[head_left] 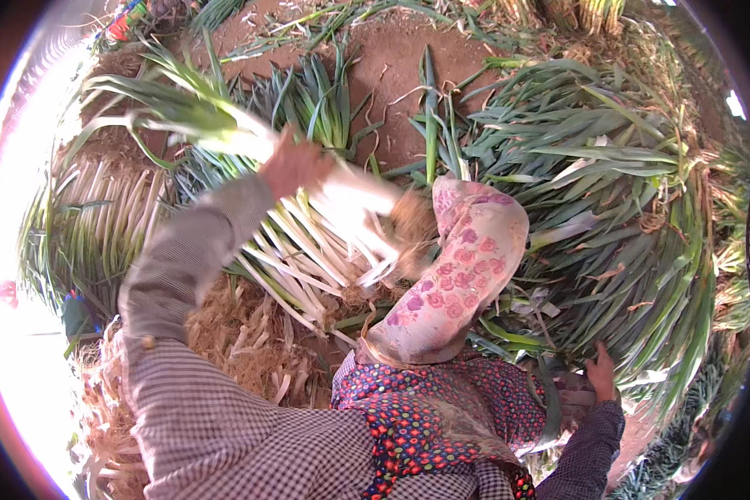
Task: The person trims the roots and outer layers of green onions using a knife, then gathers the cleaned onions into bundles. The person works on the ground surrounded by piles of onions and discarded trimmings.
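My left hand (pixel 297 164), blurred by motion, grips a thick white-stemmed leek or green onion (pixel 362 190); it could be a small bunch. The green leaves point to the upper left, and the brown roots hang by my floral-covered knee. Beneath it more such plants (pixel 306 237) lie side by side on the ground, roots towards me. At the lower right my right hand (pixel 602 374) is at the edge of a large heap of long green leaves (pixel 612 262); its fingers are apart, and whether they touch the leaves cannot be told.
Row of white-stemmed plants (pixel 109 206) at the left. Dry roots and peeled skins (pixel 244 344) pile up before me at the lower left. Leaves lie scattered on the brown soil (pixel 387 69) at the top. My bent leg (pixel 456 281) stands between the plants and the leafy heap.
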Action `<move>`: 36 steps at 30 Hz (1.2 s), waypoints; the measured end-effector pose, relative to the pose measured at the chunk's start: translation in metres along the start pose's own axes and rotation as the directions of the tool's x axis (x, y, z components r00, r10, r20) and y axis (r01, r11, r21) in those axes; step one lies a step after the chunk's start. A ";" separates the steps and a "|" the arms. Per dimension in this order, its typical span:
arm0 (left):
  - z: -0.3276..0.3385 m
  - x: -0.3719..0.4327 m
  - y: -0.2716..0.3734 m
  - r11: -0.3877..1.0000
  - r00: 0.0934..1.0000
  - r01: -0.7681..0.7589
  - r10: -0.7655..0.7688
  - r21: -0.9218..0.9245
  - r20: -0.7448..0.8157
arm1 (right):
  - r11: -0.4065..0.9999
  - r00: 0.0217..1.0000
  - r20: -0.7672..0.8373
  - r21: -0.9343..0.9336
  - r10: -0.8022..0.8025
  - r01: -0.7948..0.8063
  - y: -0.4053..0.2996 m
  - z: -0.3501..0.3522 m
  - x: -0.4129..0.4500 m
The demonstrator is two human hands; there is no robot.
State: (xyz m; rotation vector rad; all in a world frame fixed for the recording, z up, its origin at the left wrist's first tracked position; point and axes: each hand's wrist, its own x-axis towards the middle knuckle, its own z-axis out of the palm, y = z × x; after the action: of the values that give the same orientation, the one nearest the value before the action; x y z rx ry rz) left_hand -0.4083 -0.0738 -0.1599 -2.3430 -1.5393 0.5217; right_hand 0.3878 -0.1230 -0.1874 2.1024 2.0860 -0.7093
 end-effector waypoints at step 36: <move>-0.163 0.199 0.244 -0.197 0.830 -0.445 -0.459 -0.874 -0.319 | 0.985 0.800 0.580 0.154 -0.156 0.081 -0.099 0.198 -0.015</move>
State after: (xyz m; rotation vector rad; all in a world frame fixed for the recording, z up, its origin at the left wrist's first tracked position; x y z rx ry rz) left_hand -0.0630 0.0080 -0.1467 -2.6505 -1.7278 -2.3558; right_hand 0.2420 -0.2067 -0.3319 1.5103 1.8488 -1.3373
